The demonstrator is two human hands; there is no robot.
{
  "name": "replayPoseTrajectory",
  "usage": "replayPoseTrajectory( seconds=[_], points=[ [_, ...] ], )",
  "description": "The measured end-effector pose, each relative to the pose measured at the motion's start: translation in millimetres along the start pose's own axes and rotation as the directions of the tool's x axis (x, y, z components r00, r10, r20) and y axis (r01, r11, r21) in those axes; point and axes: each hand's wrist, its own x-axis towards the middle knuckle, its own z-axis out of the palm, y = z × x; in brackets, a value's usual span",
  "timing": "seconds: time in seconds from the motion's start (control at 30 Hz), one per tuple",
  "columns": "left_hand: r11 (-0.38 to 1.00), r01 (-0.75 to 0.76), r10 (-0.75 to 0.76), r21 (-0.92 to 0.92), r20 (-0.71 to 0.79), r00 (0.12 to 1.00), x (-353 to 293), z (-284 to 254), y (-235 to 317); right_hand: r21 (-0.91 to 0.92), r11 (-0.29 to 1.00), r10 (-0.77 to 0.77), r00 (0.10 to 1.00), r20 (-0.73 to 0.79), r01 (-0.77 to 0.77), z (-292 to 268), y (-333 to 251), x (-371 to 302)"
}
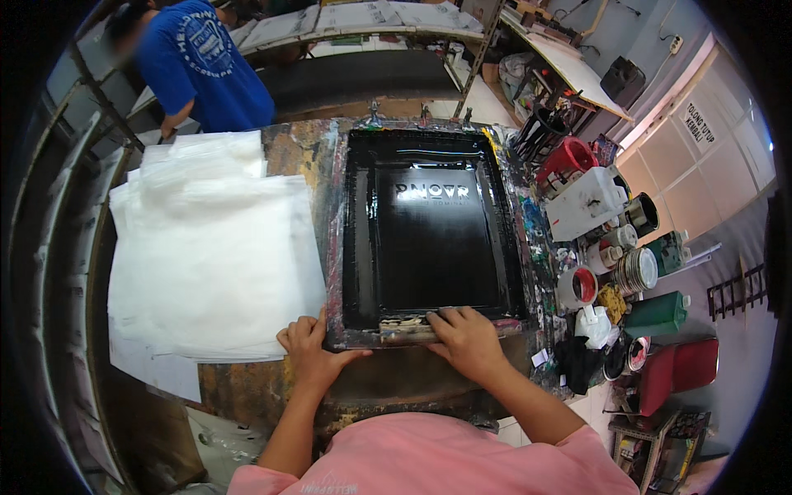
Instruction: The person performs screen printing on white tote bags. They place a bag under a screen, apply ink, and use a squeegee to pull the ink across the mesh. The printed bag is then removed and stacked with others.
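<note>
A screen-printing frame (335,247) lies on the worktable in front of me, its mesh coated with glossy black ink (437,256) and a lettered design showing near the top. Along its near edge rests a squeegee with a wooden handle (404,330). My right hand (469,340) is closed over the right part of that handle, fingers on top. At the frame's near left corner, my left hand (315,353) has its thumb stretched out to the right and its fingers apart, beside a stack of white sheets (214,256).
Ink pots, including a red bucket (569,157), a white jerrycan (586,202) and a green bottle (658,313), crowd the right side. Racks (91,247) stand at left. A person in a blue shirt (202,66) works at the far left. A red chair (676,371) is at right.
</note>
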Motion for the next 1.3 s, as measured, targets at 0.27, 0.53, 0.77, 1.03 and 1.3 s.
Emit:
replayPoseTrajectory(
  seconds=[0.27, 0.53, 0.77, 1.03, 1.3],
  points=[
    [0.999, 0.045, -0.045, 0.020, 0.018, 0.999, -1, 2, -2, -0.136, 0.987, -0.129, 0.945, -0.301, 0.091, 30, 91, 133],
    [0.999, -0.033, 0.031, -0.041, -0.033, 0.999, 1, -3, -3, -0.139, 0.982, -0.137, 0.990, -0.041, 0.130, -32, 168, 290],
    [0.991, -0.020, 0.017, -0.134, -0.027, 0.999, -3, -2, -4, -0.198, 0.975, -0.155, 0.949, -0.274, 0.102, -5, 160, 260],
    [0.969, -0.071, 0.052, -0.237, -0.084, 0.995, -4, 6, -9, -0.202, 0.979, -0.050, 0.988, -0.145, 0.020, -12, 42, 72],
    [0.530, -0.108, -0.255, -0.841, -0.279, 0.926, 43, -44, 66, -0.260, 0.963, -0.165, 0.923, -0.348, 0.074, -145, -46, 39]
  ],
)
